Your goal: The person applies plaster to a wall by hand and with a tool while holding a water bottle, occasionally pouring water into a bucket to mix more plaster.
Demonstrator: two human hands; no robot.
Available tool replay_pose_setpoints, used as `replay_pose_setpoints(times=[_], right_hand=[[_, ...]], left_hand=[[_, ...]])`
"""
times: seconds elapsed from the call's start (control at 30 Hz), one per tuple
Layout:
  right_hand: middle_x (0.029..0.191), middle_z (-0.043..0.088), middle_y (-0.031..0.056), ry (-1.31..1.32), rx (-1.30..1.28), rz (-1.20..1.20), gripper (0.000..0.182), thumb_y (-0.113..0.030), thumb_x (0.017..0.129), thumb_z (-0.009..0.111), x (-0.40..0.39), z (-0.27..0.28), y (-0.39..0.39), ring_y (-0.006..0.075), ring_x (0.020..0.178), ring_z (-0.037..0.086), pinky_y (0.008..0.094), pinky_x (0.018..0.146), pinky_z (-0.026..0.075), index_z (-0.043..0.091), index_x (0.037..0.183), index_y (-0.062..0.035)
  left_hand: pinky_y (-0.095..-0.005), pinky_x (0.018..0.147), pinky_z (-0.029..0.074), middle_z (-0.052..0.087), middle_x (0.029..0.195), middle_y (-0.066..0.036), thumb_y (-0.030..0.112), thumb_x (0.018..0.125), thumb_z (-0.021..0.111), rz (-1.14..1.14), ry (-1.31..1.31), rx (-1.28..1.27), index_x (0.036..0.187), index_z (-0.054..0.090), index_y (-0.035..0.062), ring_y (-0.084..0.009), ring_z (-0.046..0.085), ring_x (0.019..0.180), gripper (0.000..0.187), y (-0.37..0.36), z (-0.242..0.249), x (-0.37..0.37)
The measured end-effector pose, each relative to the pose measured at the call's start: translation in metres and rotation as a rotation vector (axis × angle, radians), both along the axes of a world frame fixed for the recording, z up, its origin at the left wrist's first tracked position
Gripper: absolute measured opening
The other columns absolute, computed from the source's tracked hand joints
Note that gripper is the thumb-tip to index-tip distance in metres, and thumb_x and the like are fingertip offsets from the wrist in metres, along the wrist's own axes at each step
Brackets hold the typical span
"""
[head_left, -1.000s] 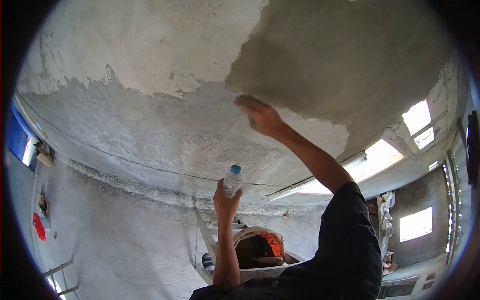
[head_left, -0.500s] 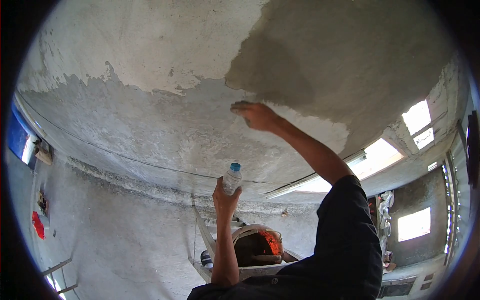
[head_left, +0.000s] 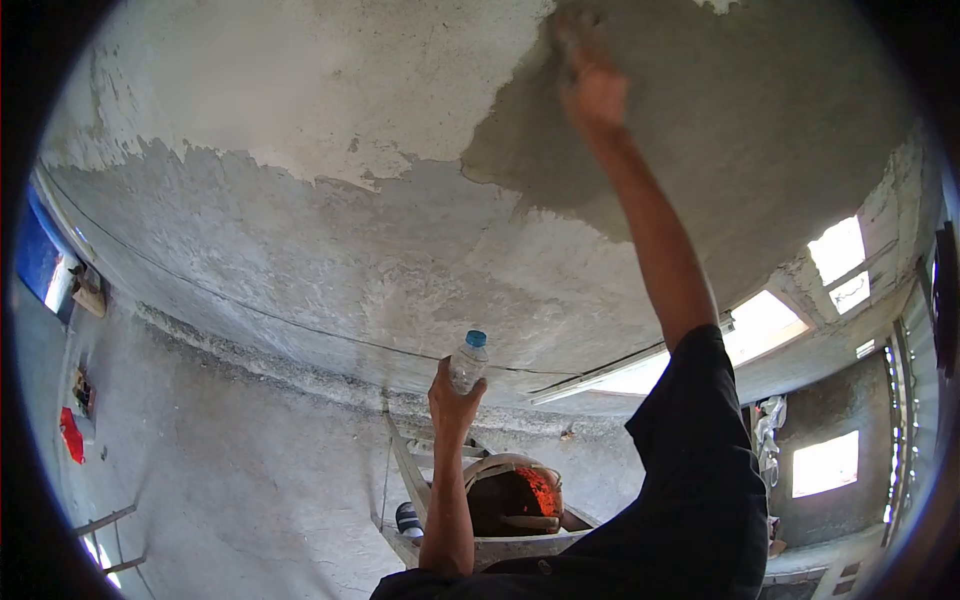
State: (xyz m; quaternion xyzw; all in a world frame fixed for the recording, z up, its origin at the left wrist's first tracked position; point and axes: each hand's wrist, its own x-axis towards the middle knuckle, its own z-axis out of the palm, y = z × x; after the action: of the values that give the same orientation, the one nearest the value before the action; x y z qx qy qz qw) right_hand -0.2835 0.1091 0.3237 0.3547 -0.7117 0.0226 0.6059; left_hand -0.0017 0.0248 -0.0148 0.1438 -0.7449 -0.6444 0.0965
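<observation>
A clear plastic bottle [head_left: 466, 368] with a blue cap stands upright in my left hand [head_left: 453, 405], whose fingers wrap round its lower part. My right arm reaches high, and my right hand [head_left: 597, 90] is over the dark, damp-looking plaster patch [head_left: 740, 130], near that patch's left edge. Motion smears the right fingers, so I cannot tell whether they hold anything. Left of the patch is paler plaster [head_left: 330, 80] with a ragged lower border, above a rough grey surface [head_left: 250, 230].
Below my left hand a bucket [head_left: 505, 500], dark inside with an orange-lit side, rests by a wooden frame [head_left: 408, 460]. A thin cable [head_left: 290, 322] runs across the surface. Bright openings [head_left: 765, 325] lie to the right. A red item [head_left: 71, 435] is at far left.
My right hand has moved up and to the right, from the grey surface onto the dark patch. My left hand keeps the bottle in nearly the same place.
</observation>
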Motion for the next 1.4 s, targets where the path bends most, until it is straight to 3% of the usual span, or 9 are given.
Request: replay_pose_setpoints(times=[0.07,0.17,0.2,0.33,0.43,0.63,0.7,0.77,1.4], right_hand=[[0.120,0.059,0.0205,-0.186,0.183,-0.115,0.059,0.000,0.071,0.060,-0.015,-0.072,0.003,0.0349,0.100,0.062,0.0439,0.086,0.051,0.054,0.128,-0.0119],[0.120,0.057,0.0226,-1.089,0.290,-0.067,0.052,0.005,0.074,0.050,0.054,-0.167,-0.005,0.0403,0.104,0.059,0.0457,0.090,0.048,0.058,0.123,-0.0104],[0.123,0.057,0.0185,-0.900,0.259,0.210,0.049,0.006,0.077,0.047,0.058,-0.216,0.011,0.0388,0.106,0.058,0.0431,0.092,0.048,0.058,0.122,-0.0100],[0.107,0.067,0.0143,-1.612,-0.368,0.068,0.025,-0.003,0.089,0.055,0.168,-0.251,0.049,0.0254,0.098,0.066,0.0303,0.083,0.050,0.062,0.114,0.0010],[0.110,0.065,0.0182,-2.121,-1.383,0.414,0.030,-0.010,0.090,0.057,0.244,-0.292,0.114,0.0264,0.097,0.066,0.0323,0.084,0.053,0.059,0.115,0.0077],[0.127,0.055,0.0184,-1.911,-1.778,0.420,0.042,-0.014,0.092,0.054,0.380,-0.322,0.224,0.0283,0.119,0.054,0.0372,0.104,0.042,0.049,0.127,0.0068],[0.122,0.059,0.0142,-1.774,-1.916,0.667,0.036,-0.016,0.093,0.054,0.414,-0.322,0.244,0.0252,0.110,0.058,0.0343,0.097,0.046,0.053,0.124,0.0032],[0.104,0.065,0.0097,-1.636,-2.055,0.323,0.034,-0.018,0.087,0.064,0.441,-0.282,0.233,0.0188,0.092,0.063,0.0279,0.072,0.053,0.058,0.115,-0.0002],[0.105,0.062,0.0210,-1.591,-1.929,0.437,0.039,-0.009,0.087,0.063,0.459,-0.253,0.207,0.0261,0.092,0.066,0.0322,0.077,0.057,0.050,0.120,0.0080]], left_hand=[[-0.0457,0.079,0.049,0.064,0.098,-0.020,0.014,0.065,0.076,0.000,0.003,-0.003,0.114,0.053,0.0037,-0.0397,0.062,0.093,0.055,-0.003,-0.001,0.001],[-0.0452,0.079,0.049,0.064,0.100,-0.020,0.015,0.065,0.076,0.032,-0.001,-0.020,0.114,0.053,0.0030,-0.0394,0.062,0.094,0.055,-0.008,-0.004,0.001],[-0.0449,0.080,0.048,0.064,0.101,-0.020,0.015,0.065,0.076,0.055,0.001,-0.018,0.114,0.054,0.0028,-0.0393,0.062,0.094,0.055,-0.010,-0.003,-0.001],[-0.0439,0.080,0.048,0.063,0.103,-0.021,0.014,0.065,0.077,0.154,0.035,0.034,0.114,0.054,0.0026,-0.0391,0.061,0.096,0.055,-0.012,-0.003,-0.003],[-0.0436,0.081,0.048,0.063,0.103,-0.021,0.014,0.065,0.077,0.172,0.064,0.041,0.115,0.054,0.0019,-0.0396,0.061,0.096,0.056,-0.009,0.003,-0.003],[-0.0429,0.083,0.048,0.062,0.105,-0.021,0.018,0.066,0.080,0.105,0.277,-0.088,0.117,0.053,0.0009,-0.0387,0.061,0.098,0.060,0.015,0.003,-0.003],[-0.0424,0.084,0.048,0.062,0.107,-0.020,0.018,0.067,0.080,0.075,0.308,-0.120,0.118,0.053,0.0015,-0.0373,0.061,0.098,0.059,0.026,0.009,0.002],[-0.0422,0.085,0.048,0.062,0.107,-0.019,0.017,0.068,0.079,-0.029,0.264,-0.154,0.118,0.054,0.0019,-0.0364,0.061,0.098,0.058,0.038,0.024,0.024],[-0.0419,0.088,0.045,0.060,0.108,-0.012,0.006,0.057,0.078,-0.854,0.474,-0.772,0.127,0.051,0.0136,-0.0330,0.058,0.101,0.075,0.082,0.127,0.093]])
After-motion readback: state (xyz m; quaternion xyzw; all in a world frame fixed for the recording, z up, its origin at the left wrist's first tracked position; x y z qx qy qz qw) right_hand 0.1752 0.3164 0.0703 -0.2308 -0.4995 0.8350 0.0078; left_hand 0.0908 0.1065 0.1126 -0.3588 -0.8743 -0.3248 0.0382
